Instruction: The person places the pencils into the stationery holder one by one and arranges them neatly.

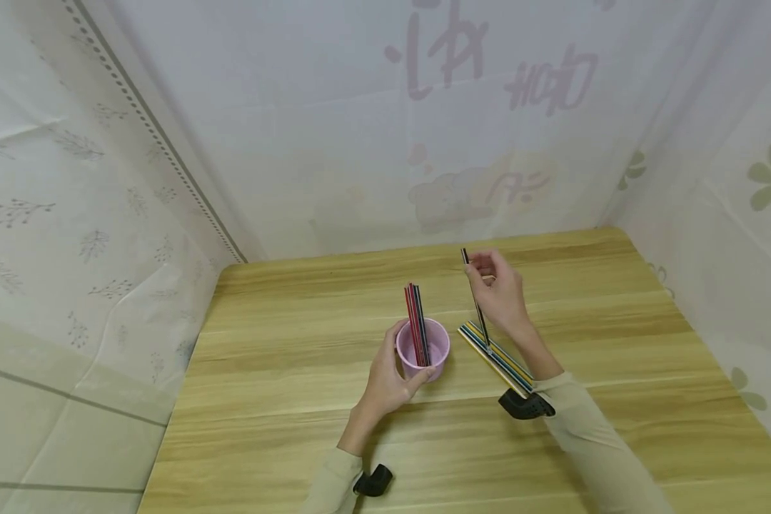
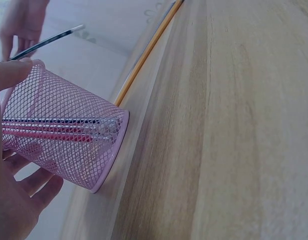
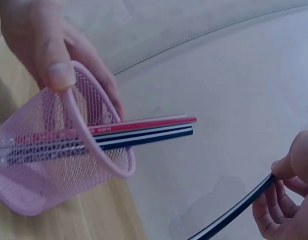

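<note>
A pink mesh cup (image 1: 438, 344) stands on the table, gripped round its side by the left hand (image 1: 385, 378), thumb at the rim. Several red and dark striped pencils (image 1: 417, 325) lean inside it; in the right wrist view they poke out past the rim (image 3: 130, 167). To the cup's right, the right hand (image 1: 500, 294) pinches a dark striped pencil (image 1: 475, 303) near its top end. That pencil slants down over a group of yellow, green and white pencils (image 1: 510, 368) lying on the table. The right wrist view shows the pinched pencil (image 3: 233, 212) between thumb and fingers.
The wooden table (image 1: 283, 343) is backed by a pale printed curtain (image 1: 334, 143), with more curtain at both sides. Black wrist devices show below the left hand (image 1: 374, 481) and beside the right sleeve (image 1: 527, 405), close to the lying pencils' lower ends.
</note>
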